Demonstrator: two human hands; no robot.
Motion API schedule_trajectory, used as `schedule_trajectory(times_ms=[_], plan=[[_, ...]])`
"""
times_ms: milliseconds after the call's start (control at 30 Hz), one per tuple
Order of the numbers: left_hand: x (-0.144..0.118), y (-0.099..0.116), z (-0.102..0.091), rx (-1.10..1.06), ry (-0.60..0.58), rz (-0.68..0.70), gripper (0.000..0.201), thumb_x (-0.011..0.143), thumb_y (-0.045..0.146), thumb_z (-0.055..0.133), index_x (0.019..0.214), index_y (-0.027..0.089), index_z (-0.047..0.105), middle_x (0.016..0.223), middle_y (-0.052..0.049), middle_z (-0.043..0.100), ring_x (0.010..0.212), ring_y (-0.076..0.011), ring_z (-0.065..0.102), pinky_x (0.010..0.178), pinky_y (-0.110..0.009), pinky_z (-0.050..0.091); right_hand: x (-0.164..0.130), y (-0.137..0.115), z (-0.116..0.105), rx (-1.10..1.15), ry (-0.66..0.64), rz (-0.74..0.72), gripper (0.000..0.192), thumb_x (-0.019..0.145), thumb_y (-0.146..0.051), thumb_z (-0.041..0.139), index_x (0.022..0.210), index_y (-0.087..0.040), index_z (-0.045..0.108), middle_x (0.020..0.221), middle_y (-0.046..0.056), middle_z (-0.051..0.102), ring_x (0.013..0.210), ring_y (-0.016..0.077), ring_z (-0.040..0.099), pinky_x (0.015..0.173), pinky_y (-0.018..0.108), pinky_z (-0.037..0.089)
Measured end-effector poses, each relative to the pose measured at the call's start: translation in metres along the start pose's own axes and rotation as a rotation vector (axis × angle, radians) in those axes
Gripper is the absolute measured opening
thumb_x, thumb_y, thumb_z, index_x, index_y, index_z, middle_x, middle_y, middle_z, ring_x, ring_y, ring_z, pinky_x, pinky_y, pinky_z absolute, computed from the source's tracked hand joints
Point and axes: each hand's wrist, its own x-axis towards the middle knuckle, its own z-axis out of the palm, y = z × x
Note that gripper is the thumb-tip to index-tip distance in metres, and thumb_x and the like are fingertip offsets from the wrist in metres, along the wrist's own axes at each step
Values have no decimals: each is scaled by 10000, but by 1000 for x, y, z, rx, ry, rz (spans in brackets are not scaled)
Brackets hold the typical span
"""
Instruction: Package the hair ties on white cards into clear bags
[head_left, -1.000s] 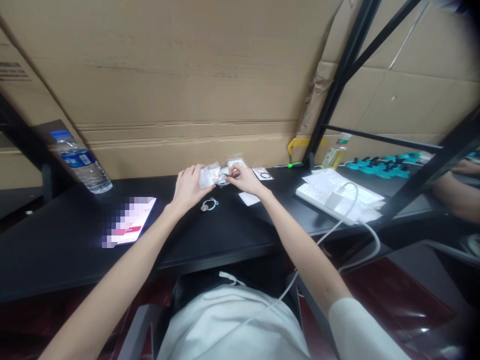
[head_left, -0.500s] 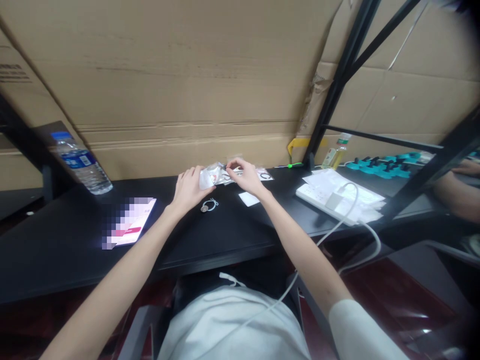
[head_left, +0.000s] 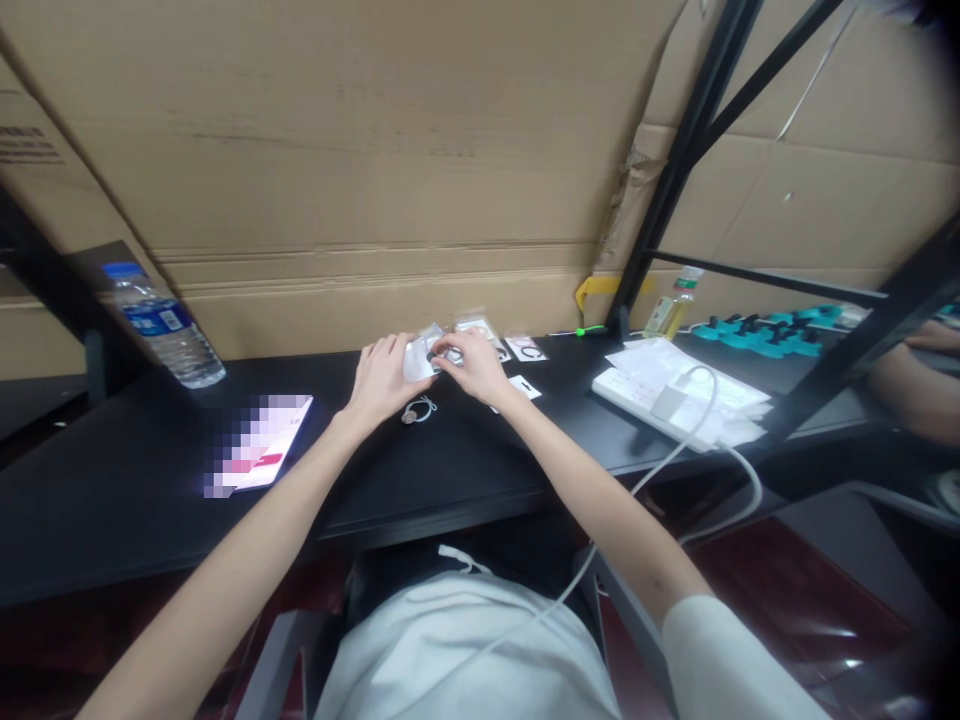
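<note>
Seated person at a black table [head_left: 450, 470], both bare forearms stretched forward. The left hand [head_left: 382, 378] and right hand [head_left: 474, 368] meet near the table's far edge, in front of a wall of cardboard [head_left: 360, 170].

Between them is a small clear plastic packet [head_left: 417, 358]. The left hand's fingers [head_left: 391, 350] are curled around the packet's left side, thumb against its near edge, so it is gripped and lifted slightly off the table. The right hand's fingers [head_left: 454, 345] are pinched narrow on a small dark item [head_left: 433, 355] at the packet's right edge; too small to tell what it is, or whether it is inside the packet's mouth or just at it.

Just below the left hand, on the table: a small round piece with a thin white cord [head_left: 418, 410], untouched. More clear packets [head_left: 480, 326] lie just beyond the right hand, with a card bearing a black ring [head_left: 526, 348] to their right, and a small white tag [head_left: 523, 386] sits just beside the right wrist.

Further off: a water bottle [head_left: 161, 325] at far left, a lit phone [head_left: 259, 442] left of the left forearm, a white power strip [head_left: 660, 395] with a cable at right.
</note>
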Motion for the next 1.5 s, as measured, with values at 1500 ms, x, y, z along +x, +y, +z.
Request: schedule_trajectory(times_ms=[1500], plan=[[-2,8,5,-16,-100,3,622,858,608,718,1305,203,567,1260,-138,703,1197,-371,648,1015,-493,456,1,-3,-7,-69,-22,135,180,913,-399,799,1005,-246,779,1020,39,654,910,197,633,865,343,480]])
